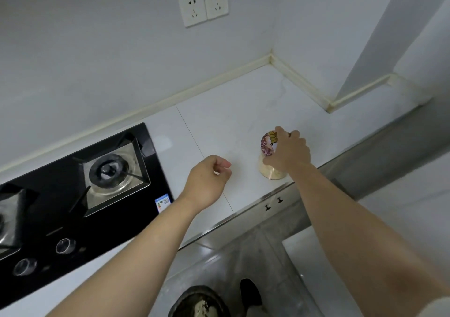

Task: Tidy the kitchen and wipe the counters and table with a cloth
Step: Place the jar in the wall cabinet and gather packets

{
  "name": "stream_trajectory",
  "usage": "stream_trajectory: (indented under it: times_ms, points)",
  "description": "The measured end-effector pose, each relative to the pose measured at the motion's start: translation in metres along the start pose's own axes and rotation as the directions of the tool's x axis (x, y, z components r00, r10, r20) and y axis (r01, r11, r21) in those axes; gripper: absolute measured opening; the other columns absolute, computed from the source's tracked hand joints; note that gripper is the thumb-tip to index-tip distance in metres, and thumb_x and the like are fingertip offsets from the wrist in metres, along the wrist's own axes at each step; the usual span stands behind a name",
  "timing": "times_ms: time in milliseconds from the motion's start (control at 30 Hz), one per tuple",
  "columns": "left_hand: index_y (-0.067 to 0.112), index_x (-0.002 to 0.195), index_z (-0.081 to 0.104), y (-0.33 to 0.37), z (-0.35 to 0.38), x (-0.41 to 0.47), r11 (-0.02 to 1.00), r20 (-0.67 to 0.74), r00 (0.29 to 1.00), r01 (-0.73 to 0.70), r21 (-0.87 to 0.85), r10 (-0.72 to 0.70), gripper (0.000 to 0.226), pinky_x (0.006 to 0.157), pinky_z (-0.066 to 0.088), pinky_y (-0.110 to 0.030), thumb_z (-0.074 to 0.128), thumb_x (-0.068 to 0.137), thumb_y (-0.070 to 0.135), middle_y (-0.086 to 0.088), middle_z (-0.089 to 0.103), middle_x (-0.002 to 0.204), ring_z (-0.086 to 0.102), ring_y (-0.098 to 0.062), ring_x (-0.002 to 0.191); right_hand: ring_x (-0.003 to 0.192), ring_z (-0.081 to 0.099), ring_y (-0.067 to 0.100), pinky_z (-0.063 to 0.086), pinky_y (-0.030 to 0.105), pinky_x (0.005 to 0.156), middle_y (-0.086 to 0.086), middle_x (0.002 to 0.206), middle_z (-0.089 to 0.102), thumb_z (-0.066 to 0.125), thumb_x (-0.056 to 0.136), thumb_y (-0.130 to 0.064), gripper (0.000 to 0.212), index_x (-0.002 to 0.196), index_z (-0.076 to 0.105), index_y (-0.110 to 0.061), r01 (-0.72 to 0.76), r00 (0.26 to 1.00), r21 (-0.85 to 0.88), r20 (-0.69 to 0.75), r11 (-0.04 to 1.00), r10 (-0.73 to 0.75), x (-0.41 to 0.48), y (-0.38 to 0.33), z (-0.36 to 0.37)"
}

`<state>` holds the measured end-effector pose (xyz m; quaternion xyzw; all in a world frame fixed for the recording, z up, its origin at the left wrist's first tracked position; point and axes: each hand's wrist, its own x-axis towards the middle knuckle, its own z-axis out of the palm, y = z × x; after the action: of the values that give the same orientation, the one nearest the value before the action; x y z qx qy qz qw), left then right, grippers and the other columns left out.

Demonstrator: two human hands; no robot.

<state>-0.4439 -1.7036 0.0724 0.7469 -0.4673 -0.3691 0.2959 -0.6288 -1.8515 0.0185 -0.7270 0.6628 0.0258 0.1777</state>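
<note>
The right hand grips a gold jar from above, fingers curled over its flowered lid. The jar stands upright directly beneath the grip, close to the front edge of the counter. The left hand hovers just left of it, loosely curled and holding nothing. Open counter stretches beyond the grip toward the wall corner. The stove sits well past the left hand.

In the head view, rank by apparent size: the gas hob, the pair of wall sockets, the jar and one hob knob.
1. gas hob, by far the largest.
2. pair of wall sockets and jar: alike; the sockets are farther off and the right hand covers part of the jar, so unranked.
3. hob knob, smallest.
</note>
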Motion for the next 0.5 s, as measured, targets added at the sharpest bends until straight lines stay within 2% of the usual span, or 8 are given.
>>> stream_trajectory:
  times_ms: [100,233,267,333,400,433,500]
  points:
    - [0.027,0.101,0.065,-0.004,-0.005,-0.009,0.999,-0.02,1.0,0.016,-0.034,-0.016,0.011,0.071,0.05,-0.023,0.058,0.094,0.023,0.007,0.066,0.097,0.066,-0.016,0.088,0.113,0.045,0.036,0.046,0.04,0.089,0.014,0.131,0.039,0.075,0.066,-0.052,0.101,0.148,0.023,-0.026,0.015,0.998,-0.011,-0.062,1.0,-0.015,-0.016,-0.014,-0.01]
    - [0.024,0.105,0.064,-0.014,-0.021,-0.03,0.989,-0.052,0.995,0.083,-0.123,-0.09,0.013,0.08,0.057,-0.037,0.063,0.093,0.024,0.002,0.067,0.099,0.069,-0.018,0.084,0.113,0.044,0.035,0.043,0.039,0.089,0.01,0.129,0.042,0.077,0.06,-0.049,0.101,0.148,0.031,-0.028,0.204,0.965,0.031,-0.176,0.979,-0.195,-0.058,-0.049,-0.042]
    - [0.024,0.11,0.063,-0.016,-0.025,-0.036,0.985,-0.05,0.994,0.094,-0.142,-0.102,0.02,0.083,0.058,-0.039,0.068,0.091,0.026,0.004,0.066,0.103,0.069,-0.018,0.086,0.113,0.044,0.034,0.043,0.039,0.089,0.009,0.128,0.043,0.076,0.058,-0.05,0.102,0.148,0.032,-0.03,0.249,0.953,0.051,-0.19,0.967,-0.236,-0.071,-0.06,-0.052]
    - [0.027,0.126,0.055,-0.02,-0.037,-0.053,0.989,-0.031,0.997,0.071,-0.129,-0.076,0.051,0.085,0.058,-0.036,0.079,0.082,0.032,0.01,0.06,0.117,0.067,-0.015,0.093,0.114,0.045,0.032,0.044,0.038,0.087,0.007,0.126,0.044,0.075,0.057,-0.052,0.101,0.147,0.033,-0.033,0.336,0.929,0.09,-0.197,0.937,-0.314,-0.1,-0.085,-0.069]
    - [0.03,0.143,0.037,-0.022,-0.051,-0.074,0.994,-0.014,1.0,0.003,-0.113,-0.005,0.088,0.089,0.056,-0.032,0.088,0.072,0.033,0.018,0.047,0.132,0.059,-0.007,0.108,0.115,0.046,0.03,0.045,0.037,0.087,0.005,0.123,0.046,0.074,0.058,-0.057,0.097,0.144,0.035,-0.036,0.434,0.891,0.111,-0.202,0.894,-0.407,-0.132,-0.114,-0.081]
    - [0.032,0.147,0.031,-0.022,-0.059,-0.086,0.991,-0.022,0.999,-0.038,-0.128,0.036,0.098,0.092,0.053,-0.029,0.09,0.068,0.031,0.024,0.044,0.134,0.055,-0.002,0.113,0.115,0.046,0.029,0.045,0.037,0.088,0.004,0.122,0.047,0.072,0.059,-0.061,0.096,0.144,0.036,-0.036,0.48,0.868,0.106,-0.203,0.871,-0.454,-0.149,-0.13,-0.086]
    - [0.035,0.141,0.034,-0.024,-0.076,-0.115,0.976,-0.091,0.99,-0.12,-0.182,0.105,0.098,0.091,0.049,-0.019,0.093,0.064,0.023,0.034,0.048,0.128,0.051,0.01,0.115,0.117,0.046,0.027,0.046,0.038,0.09,0.003,0.122,0.048,0.07,0.06,-0.065,0.096,0.145,0.035,-0.037,0.569,0.812,0.082,-0.208,0.818,-0.545,-0.185,-0.159,-0.095]
